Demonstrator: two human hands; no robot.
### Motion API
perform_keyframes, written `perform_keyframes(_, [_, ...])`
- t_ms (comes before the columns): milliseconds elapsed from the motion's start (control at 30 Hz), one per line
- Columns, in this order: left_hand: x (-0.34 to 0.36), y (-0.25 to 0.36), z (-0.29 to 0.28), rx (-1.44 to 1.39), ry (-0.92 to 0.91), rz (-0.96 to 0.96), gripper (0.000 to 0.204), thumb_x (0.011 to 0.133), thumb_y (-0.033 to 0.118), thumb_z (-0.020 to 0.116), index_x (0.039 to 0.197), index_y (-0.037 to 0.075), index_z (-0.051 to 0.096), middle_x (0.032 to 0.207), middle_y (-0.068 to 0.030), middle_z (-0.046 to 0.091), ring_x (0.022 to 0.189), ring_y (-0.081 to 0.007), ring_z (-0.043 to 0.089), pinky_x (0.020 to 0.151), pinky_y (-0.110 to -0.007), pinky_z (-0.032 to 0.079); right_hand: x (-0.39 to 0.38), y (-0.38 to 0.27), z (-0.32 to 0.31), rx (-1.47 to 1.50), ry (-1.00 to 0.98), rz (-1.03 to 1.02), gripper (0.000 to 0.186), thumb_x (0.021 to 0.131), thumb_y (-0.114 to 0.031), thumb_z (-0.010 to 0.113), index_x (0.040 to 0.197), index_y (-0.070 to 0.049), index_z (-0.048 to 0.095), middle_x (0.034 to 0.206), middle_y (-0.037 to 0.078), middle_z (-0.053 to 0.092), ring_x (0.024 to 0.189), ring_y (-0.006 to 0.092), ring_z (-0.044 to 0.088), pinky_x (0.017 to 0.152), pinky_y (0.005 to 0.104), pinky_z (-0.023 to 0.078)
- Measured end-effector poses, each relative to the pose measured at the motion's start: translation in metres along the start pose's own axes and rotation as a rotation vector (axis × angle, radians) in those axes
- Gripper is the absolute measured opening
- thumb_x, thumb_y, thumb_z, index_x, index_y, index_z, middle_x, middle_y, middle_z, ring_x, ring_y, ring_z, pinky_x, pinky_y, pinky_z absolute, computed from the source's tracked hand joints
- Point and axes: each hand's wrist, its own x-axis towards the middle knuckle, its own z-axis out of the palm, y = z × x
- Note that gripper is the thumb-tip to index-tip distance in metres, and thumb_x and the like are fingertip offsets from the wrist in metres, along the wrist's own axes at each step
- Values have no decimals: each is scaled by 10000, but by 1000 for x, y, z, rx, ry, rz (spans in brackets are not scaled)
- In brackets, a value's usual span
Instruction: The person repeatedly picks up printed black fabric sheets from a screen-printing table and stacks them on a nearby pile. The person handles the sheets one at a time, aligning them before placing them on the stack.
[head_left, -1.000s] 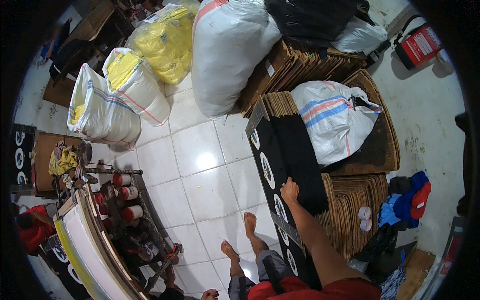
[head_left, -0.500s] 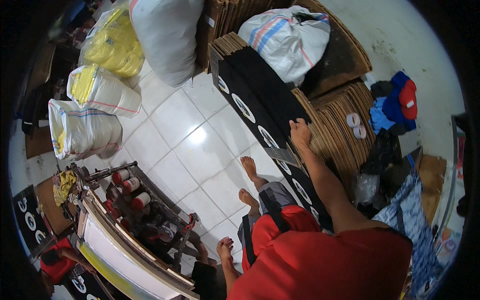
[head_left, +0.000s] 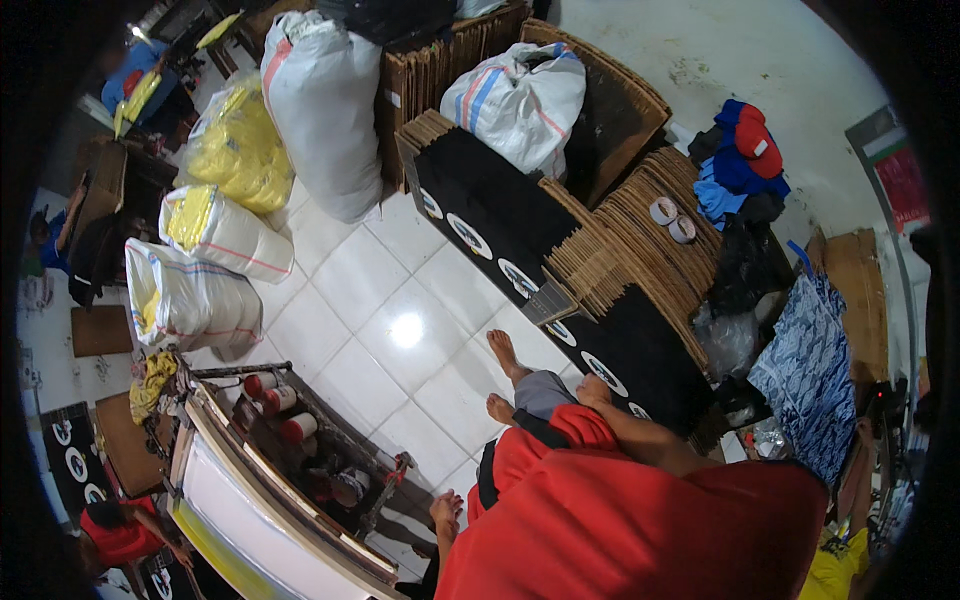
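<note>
My right hand [head_left: 596, 389] rests on the near end of a long row of black flat cartons [head_left: 500, 225] with round white marks, standing on edge. Whether its fingers grip a carton is hidden by my arm and red shirt. My left hand [head_left: 446, 508] hangs low with fingers apart, holding nothing, just beside the metal frame of a work stand [head_left: 300, 500]. My bare feet [head_left: 505, 352] stand on the white tiled floor [head_left: 375, 300].
Brown flat cartons [head_left: 640, 250] are stacked behind the black ones, with two tape rolls [head_left: 672, 220] on top. White sacks [head_left: 325, 110], yellow-filled bags [head_left: 235, 150], blue and red clothes [head_left: 745, 160] and a blue patterned cloth [head_left: 810, 380] ring the floor. Red cans [head_left: 280, 400] sit on the stand. Another person in red [head_left: 120, 535] is at lower left.
My head has swung, so the view has turned. My right hand has slid along the black cartons to their near end, and my left hand now shows by the stand.
</note>
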Motion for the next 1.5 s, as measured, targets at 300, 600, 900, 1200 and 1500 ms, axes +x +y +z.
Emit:
perform_keyframes(300, [2, 14, 17, 23, -57, 52, 187, 801, 212, 613, 927, 74, 601, 735, -44, 608, 657, -174, 583, 585, -308, 429, 36, 11, -18, -172, -228, -368, 352, 765, -350, 610, 856, -16, 676, 959, 201, 631, 947, 324, 601, 816, 406, 471])
perform_keyframes(600, [-5, 54, 58, -159, -15, 165, 160, 804, 166, 608, 905, 44, 590, 686, -43, 604, 622, -175, 589, 580, -312, 425, 120, -11, 0, -415, -109, -722, 268, 730, -323, 611, 777, -68, 681, 827, 128, 654, 795, 306, 636, 705, 409, 501])
perform_keyframes(900, [-42, 36, 152, -145, 107, 129, 162, 774, 167, 663, 824, 17, 628, 656, -58, 600, 541, -154, 552, 482, -283, 396, 177, -5, -55, -127, -312, -641, 309, 741, -319, 580, 753, -26, 676, 753, 180, 650, 699, 293, 637, 655, 414, 488])
perform_keyframes(1200, [-64, -6, 202, -63, 391, 226, 393, 706, 362, 671, 872, 6, 678, 873, -178, 660, 803, -258, 635, 712, -334, 481, 255, -9, -43, -460, -298, -587, 301, 756, -294, 580, 790, -3, 654, 798, 127, 656, 780, 263, 628, 690, 391, 471])
perform_keyframes(1500, [-30, -58, 236, -121, 441, 117, 496, 682, 450, 655, 882, -5, 669, 946, -198, 641, 908, -314, 619, 801, -366, 475, 160, -123, -118, -78, -530, -537, 150, 763, -101, 564, 758, 45, 599, 663, 130, 604, 565, 232, 616, 503, 345, 497])
